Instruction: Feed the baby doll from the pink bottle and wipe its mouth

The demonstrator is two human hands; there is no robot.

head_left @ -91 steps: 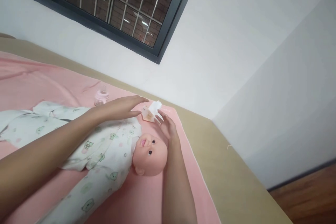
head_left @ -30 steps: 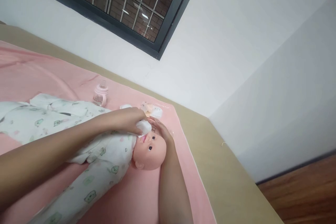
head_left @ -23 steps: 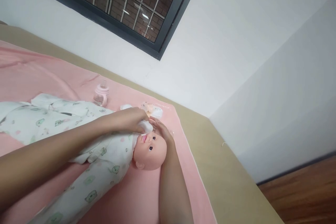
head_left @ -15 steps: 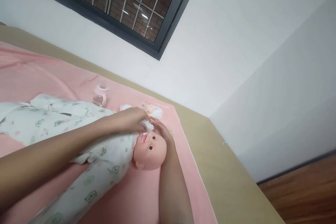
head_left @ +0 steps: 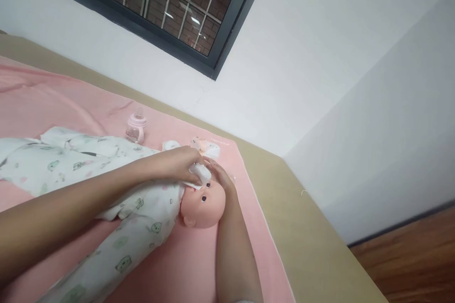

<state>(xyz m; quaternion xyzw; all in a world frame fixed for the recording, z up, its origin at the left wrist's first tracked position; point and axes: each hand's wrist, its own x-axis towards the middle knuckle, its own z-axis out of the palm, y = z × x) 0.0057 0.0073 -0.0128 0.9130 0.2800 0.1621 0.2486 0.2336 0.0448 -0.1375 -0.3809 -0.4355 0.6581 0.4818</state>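
Observation:
A baby doll (head_left: pixel 204 210) lies on its back on a pink sheet (head_left: pixel 170 265), wearing a white suit printed with green animals. My left hand (head_left: pixel 181 165) reaches across its body and pinches a folded white cloth (head_left: pixel 201 173) between thumb and fingers. The cloth lies against the doll's face, covering the mouth; both eyes show. Around the far side of the head curves my right hand (head_left: pixel 221 175), cupping it, its fingertips close to the cloth and partly hidden by my left hand.
Beyond the doll stands a pink-topped baby bottle (head_left: pixel 136 127) with handles. Small white and peach cloth items (head_left: pixel 206 147) lie near the sheet's far corner. The sheet covers a beige table (head_left: pixel 295 218) set against a white wall with a barred window (head_left: pixel 177 4).
My left hand has shifted the white cloth over the doll's mouth, which was visible before, and more of the cloth shows now. My right hand stays at the head.

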